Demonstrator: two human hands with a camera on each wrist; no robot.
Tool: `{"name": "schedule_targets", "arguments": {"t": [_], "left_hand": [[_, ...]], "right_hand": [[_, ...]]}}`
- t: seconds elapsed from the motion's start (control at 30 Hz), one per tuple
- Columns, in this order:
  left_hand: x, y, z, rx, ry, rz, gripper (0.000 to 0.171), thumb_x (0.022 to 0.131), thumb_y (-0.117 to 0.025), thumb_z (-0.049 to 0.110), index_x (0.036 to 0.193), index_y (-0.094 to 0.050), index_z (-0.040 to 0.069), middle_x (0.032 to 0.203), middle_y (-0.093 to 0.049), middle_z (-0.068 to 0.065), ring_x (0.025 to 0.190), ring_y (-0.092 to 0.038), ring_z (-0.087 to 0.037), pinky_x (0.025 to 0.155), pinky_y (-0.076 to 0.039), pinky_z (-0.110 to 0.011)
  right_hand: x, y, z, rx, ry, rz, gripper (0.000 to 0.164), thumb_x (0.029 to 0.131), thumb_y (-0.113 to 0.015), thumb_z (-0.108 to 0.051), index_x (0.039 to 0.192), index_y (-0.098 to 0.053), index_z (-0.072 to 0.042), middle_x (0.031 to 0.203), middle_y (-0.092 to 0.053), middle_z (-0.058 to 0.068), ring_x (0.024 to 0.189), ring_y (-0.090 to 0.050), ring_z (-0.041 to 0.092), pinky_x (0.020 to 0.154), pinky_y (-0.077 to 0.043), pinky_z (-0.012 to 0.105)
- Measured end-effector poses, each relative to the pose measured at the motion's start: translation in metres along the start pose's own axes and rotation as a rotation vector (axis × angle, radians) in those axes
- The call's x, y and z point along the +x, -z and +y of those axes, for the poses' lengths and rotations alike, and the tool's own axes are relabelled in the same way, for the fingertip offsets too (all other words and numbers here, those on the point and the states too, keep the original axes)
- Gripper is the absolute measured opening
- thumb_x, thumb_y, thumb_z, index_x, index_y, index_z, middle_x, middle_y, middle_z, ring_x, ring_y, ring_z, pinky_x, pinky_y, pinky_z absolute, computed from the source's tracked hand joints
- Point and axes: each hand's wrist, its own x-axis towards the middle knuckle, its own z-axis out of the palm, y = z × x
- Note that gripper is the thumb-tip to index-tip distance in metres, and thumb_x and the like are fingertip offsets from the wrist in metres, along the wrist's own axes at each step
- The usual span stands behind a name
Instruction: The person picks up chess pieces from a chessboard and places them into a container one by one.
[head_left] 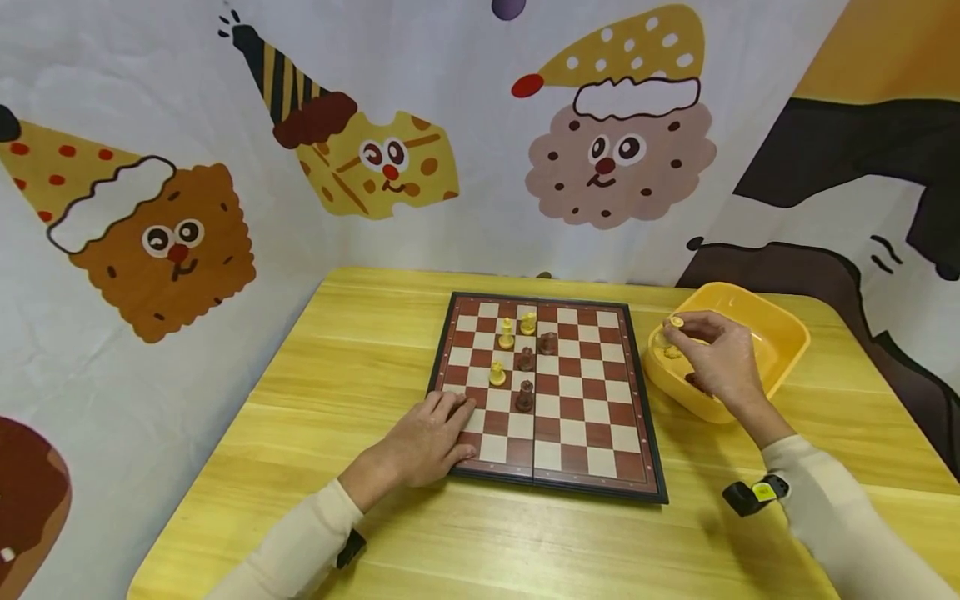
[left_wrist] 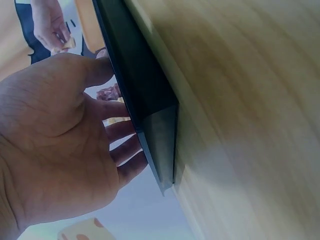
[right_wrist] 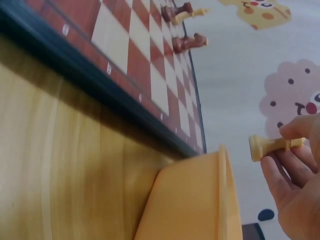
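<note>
My right hand (head_left: 723,358) pinches a pale yellow chess piece (right_wrist: 267,146) between thumb and fingers, above the left rim of a yellow plastic bin (head_left: 783,337). Over the left edge of a red-and-white chessboard (head_left: 592,408) lies my left hand (head_left: 427,437), fingertips on its squares and thumb by the near left corner. Three yellow pieces stand on the board: one (head_left: 507,335), another (head_left: 528,323) farther back, and one (head_left: 497,374) nearer. Beside them are three dark brown pieces: one (head_left: 548,342) to the right, one (head_left: 527,359) in the middle, one (head_left: 525,397) nearest me.
More pieces lie in the bin, partly hidden by my right hand; a dark one (head_left: 699,383) shows below it. The wooden table (head_left: 337,350) meets a cloth backdrop (head_left: 480,242) with printed cartoon snacks. A raised dark rim (left_wrist: 145,85) borders the board.
</note>
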Motion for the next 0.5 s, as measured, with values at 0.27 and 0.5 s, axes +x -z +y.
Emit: {"name": "schedule_targets", "arguments": {"t": [0.27,0.5], "left_hand": [[0.002,-0.004,-0.004,0.005,-0.019,0.032,0.067,0.105,-0.054,0.044,0.151,-0.043,-0.003,0.145,-0.045,-0.018,0.125,-0.044,-0.032,0.107,-0.038,-0.044],[0.002,0.000,-0.001,-0.001,0.025,-0.019,0.071,0.105,-0.051,0.049,0.153,-0.041,-0.002,0.147,-0.043,-0.018,0.127,-0.041,-0.032,0.109,-0.035,-0.045]], "right_hand": [[0.007,0.008,0.020,-0.075,-0.005,0.062,0.038,0.094,-0.074,-0.028,0.115,-0.071,0.004,0.085,-0.065,-0.024,0.076,-0.060,-0.009,0.064,-0.046,0.010],[0.013,0.012,0.029,-0.118,-0.048,0.062,0.040,0.094,-0.074,-0.029,0.116,-0.071,0.005,0.085,-0.061,-0.025,0.078,-0.056,-0.013,0.067,-0.044,0.009]]}}
